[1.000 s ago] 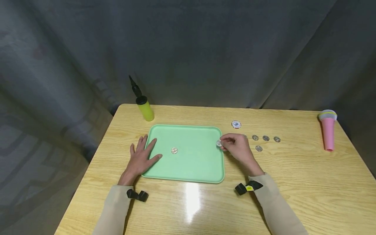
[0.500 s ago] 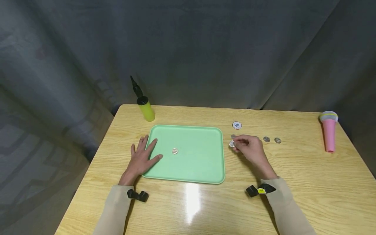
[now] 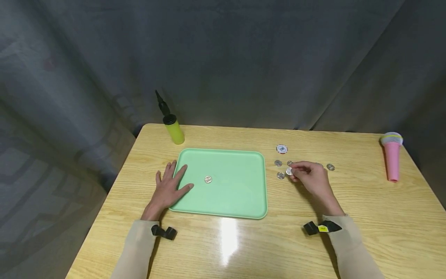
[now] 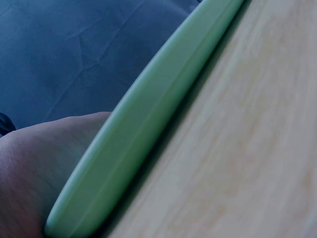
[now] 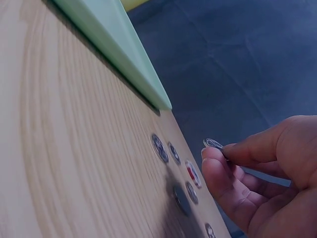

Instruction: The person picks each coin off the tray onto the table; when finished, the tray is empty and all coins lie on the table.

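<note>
My right hand (image 3: 311, 178) pinches a silver coin (image 3: 289, 171) between thumb and fingertips, raised over the table in the right wrist view. Below and left of it lie more coins, one (image 3: 280, 175) near the tray and one (image 3: 278, 163) farther back. Another coin (image 5: 181, 200) lies in the hand's shadow. My left hand (image 3: 168, 190) rests with spread fingers over the left rim of a mint-green tray (image 3: 226, 209). Inside the tray lies a single coin (image 3: 208, 179). In the left wrist view the tray's side wall (image 4: 148, 114) hides most of that hand.
A white poker chip (image 3: 282, 149) lies behind the coins. One coin (image 3: 330, 167) sits right of my right hand. A pink toy microphone (image 3: 393, 161) lies at the right; a yellow-green hand pump (image 3: 175, 132) stands at the back left. Dark curtain hangs behind the table.
My right hand, holding the coin, has moved right from the tray's right rim to over the loose coins, uncovering coins beside the tray. The left hand stays in place.
</note>
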{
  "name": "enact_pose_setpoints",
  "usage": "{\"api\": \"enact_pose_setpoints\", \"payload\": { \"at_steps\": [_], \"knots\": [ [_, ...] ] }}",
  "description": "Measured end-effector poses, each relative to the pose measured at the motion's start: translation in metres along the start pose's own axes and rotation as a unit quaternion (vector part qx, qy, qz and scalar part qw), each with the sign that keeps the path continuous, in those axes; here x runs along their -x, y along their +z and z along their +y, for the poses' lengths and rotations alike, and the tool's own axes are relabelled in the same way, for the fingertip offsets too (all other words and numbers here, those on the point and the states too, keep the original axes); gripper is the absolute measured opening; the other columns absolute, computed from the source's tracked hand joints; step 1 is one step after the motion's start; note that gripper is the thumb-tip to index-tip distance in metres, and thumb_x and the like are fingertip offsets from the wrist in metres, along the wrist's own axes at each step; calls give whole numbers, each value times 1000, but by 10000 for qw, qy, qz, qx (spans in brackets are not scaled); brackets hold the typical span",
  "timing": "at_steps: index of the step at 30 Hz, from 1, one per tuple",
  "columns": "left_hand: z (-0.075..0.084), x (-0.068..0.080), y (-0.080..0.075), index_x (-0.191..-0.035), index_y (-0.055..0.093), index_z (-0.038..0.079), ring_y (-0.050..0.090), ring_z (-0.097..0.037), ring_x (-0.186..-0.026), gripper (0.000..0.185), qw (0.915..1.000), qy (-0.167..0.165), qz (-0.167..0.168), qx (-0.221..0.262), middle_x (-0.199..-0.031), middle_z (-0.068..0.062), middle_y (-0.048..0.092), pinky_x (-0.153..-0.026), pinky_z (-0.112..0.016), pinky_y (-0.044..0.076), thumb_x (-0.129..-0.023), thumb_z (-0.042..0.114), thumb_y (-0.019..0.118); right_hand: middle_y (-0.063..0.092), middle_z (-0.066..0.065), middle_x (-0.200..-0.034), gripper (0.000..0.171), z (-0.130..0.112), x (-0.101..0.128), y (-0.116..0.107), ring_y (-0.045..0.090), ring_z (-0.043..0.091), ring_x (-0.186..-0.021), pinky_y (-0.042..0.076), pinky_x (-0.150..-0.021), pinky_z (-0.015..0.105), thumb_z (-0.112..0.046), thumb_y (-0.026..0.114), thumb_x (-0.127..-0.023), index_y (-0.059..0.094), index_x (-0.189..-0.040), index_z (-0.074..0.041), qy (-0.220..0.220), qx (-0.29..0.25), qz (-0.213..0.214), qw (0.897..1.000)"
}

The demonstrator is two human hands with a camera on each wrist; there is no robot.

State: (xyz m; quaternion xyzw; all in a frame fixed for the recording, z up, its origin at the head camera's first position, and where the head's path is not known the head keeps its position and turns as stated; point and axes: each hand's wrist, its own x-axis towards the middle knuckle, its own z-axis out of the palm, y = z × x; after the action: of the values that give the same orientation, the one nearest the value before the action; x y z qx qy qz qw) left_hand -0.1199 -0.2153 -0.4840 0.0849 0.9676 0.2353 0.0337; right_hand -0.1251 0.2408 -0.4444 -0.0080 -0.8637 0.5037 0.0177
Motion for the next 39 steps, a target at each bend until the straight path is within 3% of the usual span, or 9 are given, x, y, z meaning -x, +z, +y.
{"api": "enact_pose_setpoints", "payload": {
  "at_steps": [11, 16, 23, 32, 39],
  "knots": [
    [-1, -1, 2, -157, 34, 13, 6, -47, -156, 78, 10000, -13, -3, -63, -168, -24, 11, -117, -74, -2, -93, 47, 63, 71, 30, -95, 23, 12, 5, -25, 68, -3, -66, 60, -63, 20, 7, 60, -93, 66, -113, 17, 156, 181, 237, 9994],
    [-1, -1, 2, -157, 34, 14, 5, -47, -156, 78, 10000, -22, -27, -67, -168, -23, 10, -117, -74, -2, -93, 47, 62, 73, 12, -86, 22, 19, 8, -36, 67, -5, -67, 60, -64, 19, 6, 61, -94, 67, -112, 15, 246, 307, 363, 9986],
    [0, 0, 1, -157, 34, 13, 5, -47, -156, 77, 10000, -26, -24, -44, -168, -23, 11, -117, -74, -2, -93, 47, 62, 64, -24, -76, 27, 33, 10, -51, 67, -7, -68, 59, -65, 18, 4, 58, -96, 62, -118, 19, 375, 25, 415, 9984],
    [-1, 0, 1, -157, 35, 14, 5, -47, -156, 78, 10000, -24, -7, -27, -168, -23, 10, -116, -75, -1, -93, 48, 62, 59, -31, -78, 29, 46, 12, -66, 67, -8, -67, 58, -64, 16, 2, 55, -98, 60, -118, 21, 473, 35, 494, 9977],
    [-1, 0, 1, -157, 34, 14, 5, -47, -156, 78, 10000, -4, 2, -34, -168, -23, 10, -117, -74, -1, -93, 47, 62, 62, -28, -74, 29, 52, 13, -70, 65, -8, -65, 58, -61, 16, -2, 55, -99, 61, -118, 20, 814, 274, 459, 9953]
  ]
}}
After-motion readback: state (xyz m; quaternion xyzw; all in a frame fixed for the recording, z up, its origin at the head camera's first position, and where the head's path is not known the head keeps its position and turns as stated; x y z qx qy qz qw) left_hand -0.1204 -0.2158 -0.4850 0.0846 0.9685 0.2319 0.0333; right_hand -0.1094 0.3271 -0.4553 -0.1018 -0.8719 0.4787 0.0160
